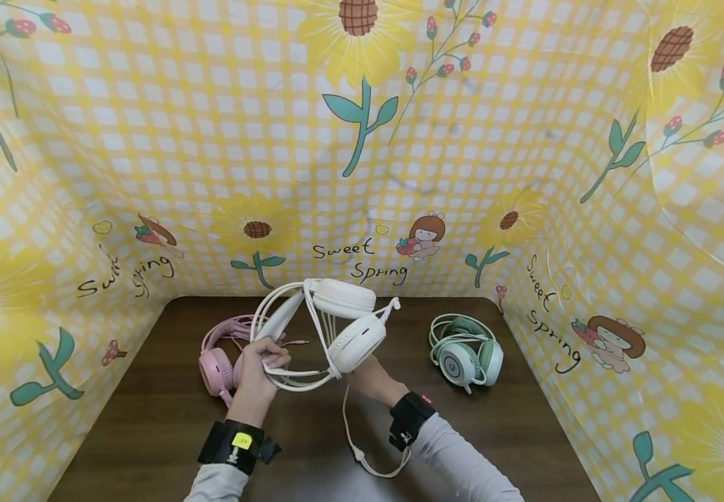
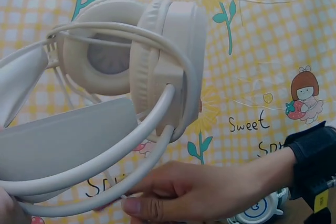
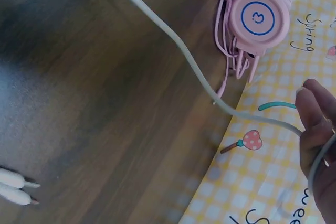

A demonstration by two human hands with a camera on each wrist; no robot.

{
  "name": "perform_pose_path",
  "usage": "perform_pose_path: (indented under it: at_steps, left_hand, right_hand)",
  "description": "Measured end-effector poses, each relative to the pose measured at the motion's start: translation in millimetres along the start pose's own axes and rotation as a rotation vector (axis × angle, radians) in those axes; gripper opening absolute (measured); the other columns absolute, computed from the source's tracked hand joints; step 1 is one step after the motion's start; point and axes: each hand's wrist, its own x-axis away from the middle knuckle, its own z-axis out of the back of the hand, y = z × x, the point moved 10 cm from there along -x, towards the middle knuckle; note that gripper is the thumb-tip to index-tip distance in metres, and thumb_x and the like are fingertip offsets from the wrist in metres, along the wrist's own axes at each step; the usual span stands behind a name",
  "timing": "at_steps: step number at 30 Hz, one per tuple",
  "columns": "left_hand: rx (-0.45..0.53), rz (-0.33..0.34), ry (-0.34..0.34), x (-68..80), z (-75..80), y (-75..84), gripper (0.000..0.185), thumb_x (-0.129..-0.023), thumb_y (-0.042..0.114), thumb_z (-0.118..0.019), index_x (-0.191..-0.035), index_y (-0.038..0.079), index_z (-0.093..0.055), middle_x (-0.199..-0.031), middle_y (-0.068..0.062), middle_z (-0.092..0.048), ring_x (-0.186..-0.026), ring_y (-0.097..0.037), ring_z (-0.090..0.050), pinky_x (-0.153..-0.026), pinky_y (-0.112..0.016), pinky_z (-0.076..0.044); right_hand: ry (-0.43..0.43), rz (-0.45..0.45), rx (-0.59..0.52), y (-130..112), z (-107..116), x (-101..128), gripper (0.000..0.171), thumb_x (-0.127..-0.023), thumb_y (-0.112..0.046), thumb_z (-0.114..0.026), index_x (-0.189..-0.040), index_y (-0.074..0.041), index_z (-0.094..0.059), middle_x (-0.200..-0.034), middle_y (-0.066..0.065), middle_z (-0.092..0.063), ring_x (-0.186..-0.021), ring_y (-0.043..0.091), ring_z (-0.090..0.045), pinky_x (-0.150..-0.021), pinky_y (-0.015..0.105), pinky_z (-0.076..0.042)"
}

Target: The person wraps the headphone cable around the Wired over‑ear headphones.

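Observation:
White headphones (image 1: 357,343) are held up over the table, their ear cups side by side towards the right and their own cable wrapped about them. My left hand (image 1: 260,375) grips the headband at its left end. Below the ear cups, my right hand (image 1: 371,380) pinches the white cable (image 3: 184,51) between thumb and fingers; its fingertips are partly hidden in the head view. From that hand the cable hangs in a loop towards the table's near side. Two white plugs (image 3: 17,186) at the cable's end show in the right wrist view.
Pink headphones (image 1: 216,371) lie on the brown table (image 1: 148,432) at the left, partly behind my left hand. Green and white headphones (image 1: 459,362) lie at the right with their cable wrapped round. A yellow checked cloth (image 1: 362,202) walls the back and both sides.

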Motion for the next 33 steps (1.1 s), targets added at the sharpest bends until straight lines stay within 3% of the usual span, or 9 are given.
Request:
perform_pose_path:
  at_steps: [2, 6, 11, 15, 18, 23, 26, 29, 33]
  left_hand:
    - [0.011, 0.003, 0.014, -0.5, 1.5, 0.0, 0.027, -0.080, -0.011, -0.025, -0.096, -0.003, -0.045, -0.061, 0.001, -0.034, -0.045, -0.005, -0.022, -0.038, -0.013, -0.023]
    - [0.028, -0.003, 0.036, -1.3, 3.4, -0.5, 0.026, -0.082, -0.010, -0.024, -0.095, -0.002, -0.045, -0.060, 0.001, -0.034, -0.043, -0.005, -0.023, -0.036, -0.014, -0.025]
    - [0.021, -0.035, 0.037, -4.0, 5.2, 1.9, 0.024, -0.081, -0.010, -0.026, -0.090, -0.003, -0.047, -0.061, 0.000, -0.036, -0.042, -0.006, -0.025, -0.036, -0.015, -0.026]
    - [0.057, -0.055, 0.043, -5.3, 9.4, 5.9, 0.024, -0.080, -0.012, -0.026, -0.080, 0.000, -0.047, -0.059, -0.001, -0.038, -0.043, -0.007, -0.022, -0.037, -0.016, -0.026]
    - [0.090, -0.067, 0.057, -5.4, 14.4, 9.2, 0.025, -0.079, -0.012, -0.025, -0.072, 0.004, -0.043, -0.056, 0.001, -0.036, -0.043, -0.007, -0.021, -0.037, -0.015, -0.023]
    - [0.042, -0.099, 0.066, -4.6, 20.5, 17.3, 0.025, -0.080, -0.012, -0.026, -0.071, 0.004, -0.042, -0.055, 0.002, -0.036, -0.043, -0.006, -0.023, -0.038, -0.014, -0.021]
    - [-0.015, -0.138, 0.070, -4.2, 23.5, 23.5, 0.025, -0.079, -0.014, -0.029, -0.071, 0.001, -0.047, -0.057, -0.001, -0.042, -0.042, -0.006, -0.023, -0.037, -0.014, -0.021]
    - [-0.025, -0.176, 0.079, -2.5, 26.3, 29.9, 0.028, -0.081, -0.014, -0.028, -0.072, -0.002, -0.052, -0.058, -0.005, -0.047, -0.043, -0.007, -0.022, -0.038, -0.016, -0.019]
    - [-0.057, -0.249, 0.212, 2.7, 41.1, 39.5, 0.029, -0.085, -0.013, -0.031, -0.069, 0.001, -0.051, -0.053, -0.004, -0.046, -0.040, -0.008, -0.027, -0.039, -0.017, -0.021]
  right_hand:
    - [0.040, -0.057, 0.004, -13.8, 15.2, 0.1, 0.007, -0.098, -0.004, -0.058, -0.103, -0.005, -0.063, -0.092, 0.008, -0.066, -0.087, 0.021, -0.065, -0.073, 0.034, -0.053]
    - [0.051, -0.069, 0.138, -20.6, 16.8, 1.7, 0.008, -0.094, -0.007, -0.065, -0.102, -0.007, -0.065, -0.088, 0.006, -0.068, -0.081, 0.022, -0.068, -0.067, 0.035, -0.054]
    - [0.044, 0.000, 0.236, -31.2, 11.1, 1.6, 0.002, -0.094, -0.013, -0.065, -0.092, -0.012, -0.066, -0.082, 0.000, -0.067, -0.079, 0.022, -0.067, -0.065, 0.038, -0.055]
    - [0.034, 0.087, 0.265, -47.5, 10.8, 2.5, 0.013, -0.093, -0.011, -0.063, -0.081, -0.014, -0.061, -0.072, -0.002, -0.060, -0.075, 0.020, -0.064, -0.068, 0.038, -0.053]
    - [-0.008, 0.140, 0.253, -57.6, 8.8, 6.0, 0.016, -0.084, 0.004, -0.063, -0.091, -0.010, -0.061, -0.083, 0.001, -0.063, -0.084, 0.020, -0.065, -0.077, 0.038, -0.052]
    - [-0.153, 0.114, 0.188, -63.7, 1.4, 10.1, 0.067, -0.068, 0.019, -0.061, -0.131, -0.002, -0.051, -0.119, 0.011, -0.062, -0.105, 0.023, -0.063, -0.086, 0.036, -0.053]
    - [-0.217, 0.077, 0.172, -66.6, -0.9, 11.0, 0.057, -0.079, 0.015, -0.061, -0.132, -0.003, -0.050, -0.121, 0.010, -0.064, -0.100, 0.021, -0.066, -0.080, 0.031, -0.055]
    - [-0.212, 0.061, 0.175, -69.7, 0.6, 11.3, 0.039, -0.087, 0.009, -0.061, -0.121, -0.008, -0.055, -0.110, 0.002, -0.070, -0.094, 0.014, -0.068, -0.076, 0.027, -0.056]
    - [-0.137, 0.080, 0.263, -74.7, 7.6, 11.9, 0.019, -0.093, -0.004, -0.064, -0.109, -0.013, -0.060, -0.097, -0.004, -0.072, -0.083, 0.010, -0.069, -0.064, 0.029, -0.057]
